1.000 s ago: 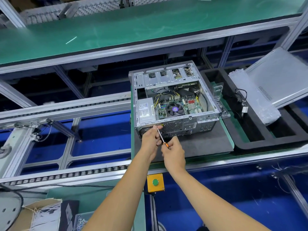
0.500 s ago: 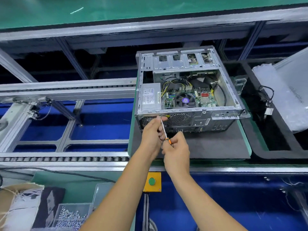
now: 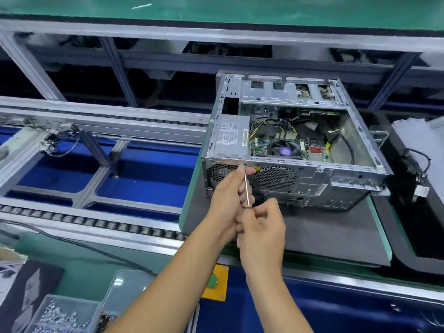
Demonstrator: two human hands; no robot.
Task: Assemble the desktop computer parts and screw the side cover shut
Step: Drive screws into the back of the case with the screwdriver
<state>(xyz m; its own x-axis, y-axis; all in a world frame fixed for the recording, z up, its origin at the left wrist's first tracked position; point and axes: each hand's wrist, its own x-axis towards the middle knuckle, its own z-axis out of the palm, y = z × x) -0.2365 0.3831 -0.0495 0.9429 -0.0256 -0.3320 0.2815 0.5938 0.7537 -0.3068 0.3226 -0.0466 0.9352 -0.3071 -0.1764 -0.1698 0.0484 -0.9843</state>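
Note:
An open grey desktop case (image 3: pixel 312 181) lies on its side on a dark mat (image 3: pixel 336 236), its motherboard, cables and silver power supply (image 3: pixel 231 138) showing from above. My right hand (image 3: pixel 262 227) grips the orange-collared handle of a thin screwdriver (image 3: pixel 246 187). The shaft slants up to the rear panel's top edge near the power supply grille. My left hand (image 3: pixel 228 200) pinches the shaft near its tip with thumb and fingers, right against the panel. The tip itself is hidden by my fingers.
A clear box of silver screws (image 3: pixel 60 316) sits at the bottom left. A yellow box with a green button (image 3: pixel 213 282) hangs on the bench front. Roller conveyor rails (image 3: pixel 96 222) run left. A black foam tray (image 3: pixel 413 212) with cables and a plastic bag lies right.
The view has tilted down and come closer, so the case looks larger and further right. Both hands stay on the screwdriver at the same spot on the rear panel.

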